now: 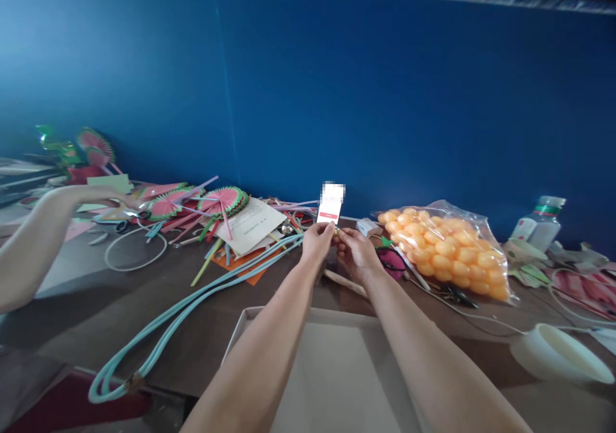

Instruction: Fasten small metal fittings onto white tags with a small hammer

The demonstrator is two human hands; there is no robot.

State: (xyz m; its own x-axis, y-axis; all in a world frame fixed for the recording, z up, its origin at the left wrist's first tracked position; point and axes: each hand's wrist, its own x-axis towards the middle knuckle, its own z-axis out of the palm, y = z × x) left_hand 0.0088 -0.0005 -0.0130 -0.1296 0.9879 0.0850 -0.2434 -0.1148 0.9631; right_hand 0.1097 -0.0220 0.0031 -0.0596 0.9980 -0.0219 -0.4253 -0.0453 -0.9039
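Observation:
My left hand [317,239] and my right hand [356,250] meet at the middle of the table, fingers pinched close together. Between the fingertips is a small gold-coloured piece [335,231], too small to name; the fingers of both hands close on it. Just behind them, a phone [330,203] with a bright white screen stands tilted up, and I cannot tell whether a hand touches it. Below my forearms lies a shallow pale box [332,369], partly covered by them. A wooden stick [345,283] rests under my right wrist.
Light-blue tubing [178,308] loops across the left. Paper fans [224,203] and printed sheets [253,224] lie behind it. A co-worker's hand [103,195] reaches in near scissors [139,216]. To the right are a bag of orange balls [447,247], a bottle [541,221] and a tape roll [561,356].

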